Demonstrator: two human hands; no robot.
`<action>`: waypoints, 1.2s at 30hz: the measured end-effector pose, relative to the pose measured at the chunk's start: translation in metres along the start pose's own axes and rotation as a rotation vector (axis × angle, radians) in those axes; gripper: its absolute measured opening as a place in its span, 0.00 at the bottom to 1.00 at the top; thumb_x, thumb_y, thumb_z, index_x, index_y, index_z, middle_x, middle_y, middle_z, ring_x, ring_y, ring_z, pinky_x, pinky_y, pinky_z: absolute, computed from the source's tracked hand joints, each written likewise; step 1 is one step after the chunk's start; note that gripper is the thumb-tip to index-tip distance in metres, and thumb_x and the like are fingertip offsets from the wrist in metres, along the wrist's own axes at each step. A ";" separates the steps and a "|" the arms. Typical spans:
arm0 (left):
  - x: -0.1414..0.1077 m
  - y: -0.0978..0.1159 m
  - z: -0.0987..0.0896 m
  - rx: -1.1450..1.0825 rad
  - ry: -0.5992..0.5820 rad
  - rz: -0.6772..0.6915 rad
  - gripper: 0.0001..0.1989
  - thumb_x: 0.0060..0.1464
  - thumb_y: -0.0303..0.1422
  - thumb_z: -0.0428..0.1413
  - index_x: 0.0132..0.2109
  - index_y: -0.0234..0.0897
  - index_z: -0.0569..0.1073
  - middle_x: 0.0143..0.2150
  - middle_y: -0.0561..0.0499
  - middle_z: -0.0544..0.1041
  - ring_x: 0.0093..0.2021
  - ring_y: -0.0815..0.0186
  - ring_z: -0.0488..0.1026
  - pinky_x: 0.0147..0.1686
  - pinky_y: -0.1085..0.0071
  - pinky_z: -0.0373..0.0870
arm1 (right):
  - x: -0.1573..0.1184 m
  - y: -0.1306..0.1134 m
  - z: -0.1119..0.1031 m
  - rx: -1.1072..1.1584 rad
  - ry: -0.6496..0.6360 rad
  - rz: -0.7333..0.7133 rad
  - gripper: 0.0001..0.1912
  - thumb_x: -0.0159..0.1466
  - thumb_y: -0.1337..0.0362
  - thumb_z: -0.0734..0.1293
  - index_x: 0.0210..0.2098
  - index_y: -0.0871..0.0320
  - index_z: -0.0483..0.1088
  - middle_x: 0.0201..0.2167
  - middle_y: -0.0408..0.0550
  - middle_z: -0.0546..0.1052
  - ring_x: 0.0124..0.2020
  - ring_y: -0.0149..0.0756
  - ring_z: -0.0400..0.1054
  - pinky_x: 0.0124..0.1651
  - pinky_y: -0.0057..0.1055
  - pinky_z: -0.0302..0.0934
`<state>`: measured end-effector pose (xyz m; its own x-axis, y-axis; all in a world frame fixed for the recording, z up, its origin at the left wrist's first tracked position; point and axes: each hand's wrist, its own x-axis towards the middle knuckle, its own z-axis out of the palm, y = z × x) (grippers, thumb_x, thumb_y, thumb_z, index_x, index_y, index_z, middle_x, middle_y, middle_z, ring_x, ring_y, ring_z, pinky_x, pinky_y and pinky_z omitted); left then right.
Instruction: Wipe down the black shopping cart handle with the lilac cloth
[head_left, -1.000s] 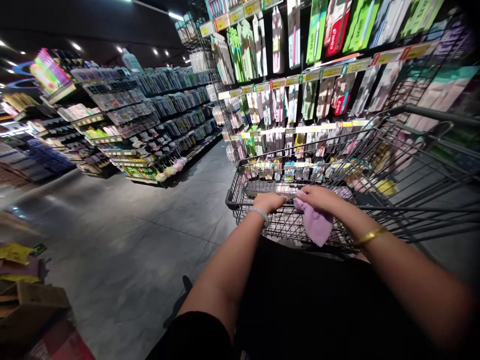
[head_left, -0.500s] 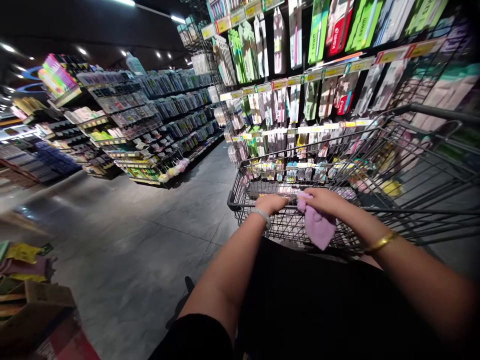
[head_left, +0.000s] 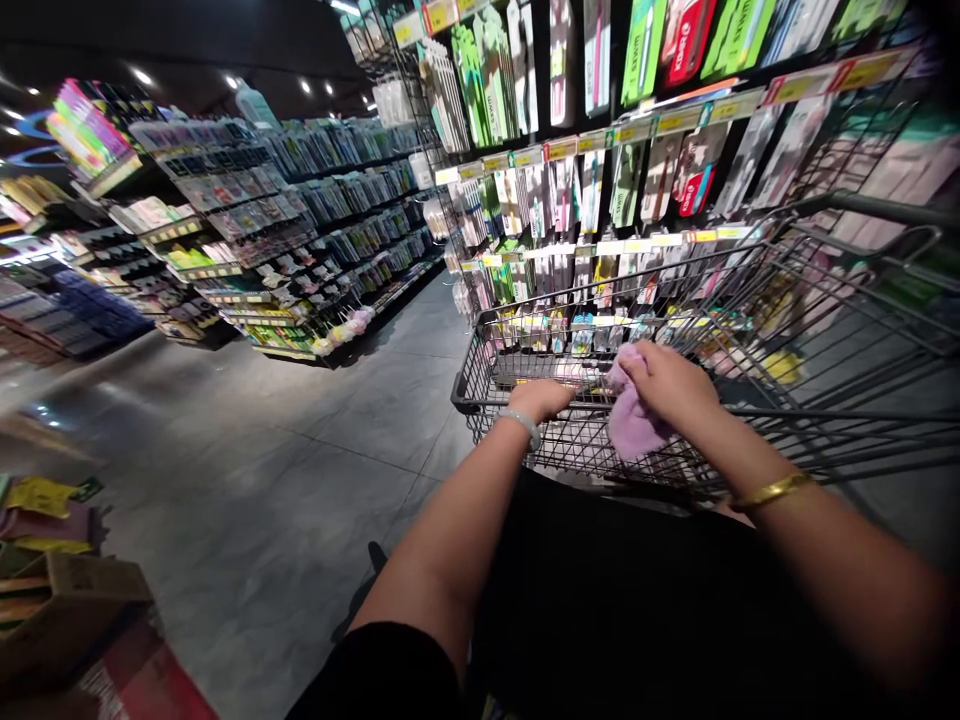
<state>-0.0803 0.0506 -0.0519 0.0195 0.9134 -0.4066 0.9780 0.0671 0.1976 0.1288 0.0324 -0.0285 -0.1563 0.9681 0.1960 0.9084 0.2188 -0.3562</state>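
A lilac cloth (head_left: 636, 425) hangs bunched from my right hand (head_left: 671, 380), whose fingers are closed on its top. The cloth is above the near rim of the wire shopping cart (head_left: 469, 395). Closed over that same rim is my left hand (head_left: 541, 400), a little to the left of the cloth; its fingertips are partly hidden. Through the cart's wires a few dark and pale packages show inside, too unclear to name.
Beyond the cart stands a rack of packaged toothbrushes (head_left: 592, 190) with price strips. Shelves of goods (head_left: 255, 215) line the aisle at the left. An open cardboard box (head_left: 97, 590) is at the lower left on the grey floor (head_left: 300, 500) side.
My right hand has risen and moved slightly right with the cloth, which is now more bunched. My left hand stays on the cart rim. The view has tilted slightly.
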 end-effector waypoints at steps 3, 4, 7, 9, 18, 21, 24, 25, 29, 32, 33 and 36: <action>0.000 0.000 -0.001 -0.003 0.009 -0.005 0.39 0.56 0.64 0.36 0.50 0.43 0.78 0.56 0.45 0.78 0.57 0.50 0.73 0.55 0.59 0.68 | 0.001 -0.019 0.009 -0.011 0.076 0.002 0.24 0.71 0.52 0.52 0.57 0.55 0.67 0.54 0.59 0.71 0.44 0.47 0.71 0.40 0.37 0.60; 0.000 0.000 -0.001 -0.008 -0.002 -0.004 0.38 0.55 0.64 0.37 0.49 0.43 0.78 0.54 0.46 0.79 0.55 0.51 0.74 0.54 0.60 0.68 | 0.000 -0.025 0.013 -0.021 0.006 -0.043 0.24 0.71 0.51 0.51 0.56 0.54 0.68 0.54 0.58 0.71 0.44 0.47 0.71 0.40 0.37 0.60; 0.001 0.000 -0.002 -0.019 -0.013 -0.004 0.37 0.55 0.63 0.39 0.51 0.43 0.77 0.52 0.47 0.80 0.53 0.53 0.75 0.53 0.61 0.69 | -0.009 -0.032 0.020 -0.088 -0.217 -0.195 0.27 0.71 0.45 0.49 0.52 0.51 0.70 0.49 0.54 0.73 0.44 0.48 0.71 0.39 0.37 0.61; 0.001 0.000 -0.001 -0.019 0.002 -0.004 0.36 0.55 0.62 0.39 0.51 0.43 0.77 0.53 0.46 0.80 0.55 0.52 0.74 0.53 0.62 0.69 | -0.015 -0.023 0.019 -0.134 -0.243 -0.289 0.30 0.67 0.38 0.54 0.54 0.51 0.69 0.51 0.55 0.71 0.46 0.49 0.71 0.39 0.37 0.62; 0.002 0.001 -0.001 -0.035 -0.005 0.000 0.33 0.57 0.60 0.41 0.49 0.44 0.78 0.52 0.46 0.80 0.54 0.51 0.75 0.53 0.59 0.70 | 0.001 0.012 0.012 0.071 -0.226 -0.285 0.23 0.67 0.44 0.58 0.48 0.53 0.71 0.44 0.50 0.78 0.42 0.43 0.71 0.38 0.31 0.59; 0.002 0.001 -0.003 -0.003 -0.016 0.032 0.29 0.57 0.56 0.45 0.48 0.42 0.78 0.53 0.45 0.79 0.53 0.51 0.75 0.51 0.60 0.70 | 0.008 -0.009 0.015 0.199 -0.033 -0.114 0.25 0.69 0.44 0.55 0.50 0.55 0.69 0.46 0.53 0.77 0.43 0.44 0.70 0.39 0.33 0.60; 0.002 0.001 -0.007 0.019 -0.031 0.050 0.25 0.58 0.51 0.48 0.48 0.40 0.78 0.52 0.43 0.80 0.52 0.52 0.76 0.50 0.62 0.71 | 0.009 -0.033 0.021 0.098 -0.058 -0.088 0.26 0.68 0.44 0.56 0.54 0.56 0.68 0.52 0.57 0.73 0.45 0.47 0.70 0.40 0.35 0.61; 0.001 0.001 -0.008 0.028 -0.035 0.058 0.23 0.58 0.49 0.50 0.48 0.39 0.78 0.52 0.43 0.80 0.51 0.53 0.76 0.50 0.63 0.71 | 0.007 -0.038 0.023 0.056 -0.124 -0.107 0.26 0.68 0.45 0.57 0.54 0.55 0.68 0.52 0.57 0.73 0.44 0.47 0.70 0.39 0.35 0.61; 0.002 0.001 -0.009 0.047 -0.045 0.079 0.20 0.55 0.47 0.53 0.47 0.39 0.78 0.53 0.44 0.80 0.50 0.53 0.77 0.50 0.64 0.71 | -0.009 -0.033 0.025 0.031 -0.169 -0.326 0.20 0.66 0.54 0.63 0.55 0.52 0.68 0.53 0.54 0.71 0.47 0.45 0.70 0.44 0.35 0.62; 0.005 0.001 -0.008 0.025 -0.028 0.056 0.28 0.58 0.54 0.46 0.47 0.40 0.78 0.52 0.44 0.80 0.50 0.52 0.76 0.49 0.62 0.71 | -0.023 -0.010 0.018 -0.007 -0.081 -0.534 0.23 0.61 0.65 0.66 0.56 0.50 0.69 0.59 0.53 0.67 0.53 0.46 0.66 0.50 0.38 0.62; 0.006 0.001 -0.007 0.011 -0.020 0.047 0.30 0.59 0.56 0.43 0.48 0.40 0.78 0.51 0.44 0.80 0.51 0.52 0.76 0.50 0.62 0.71 | -0.027 -0.002 0.015 -0.045 -0.063 -0.552 0.23 0.60 0.66 0.67 0.55 0.50 0.69 0.60 0.53 0.66 0.54 0.47 0.64 0.51 0.39 0.62; 0.008 0.000 -0.004 -0.024 0.004 0.017 0.34 0.59 0.59 0.39 0.49 0.41 0.79 0.49 0.45 0.81 0.52 0.52 0.75 0.50 0.64 0.70 | -0.038 0.007 0.010 -0.154 -0.006 -0.458 0.22 0.59 0.68 0.68 0.54 0.50 0.72 0.59 0.55 0.66 0.53 0.50 0.63 0.50 0.41 0.61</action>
<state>-0.0810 0.0600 -0.0513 0.0352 0.9160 -0.3996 0.9723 0.0612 0.2258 0.1370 -0.0015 -0.0480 -0.5557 0.7769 0.2961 0.7924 0.6027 -0.0944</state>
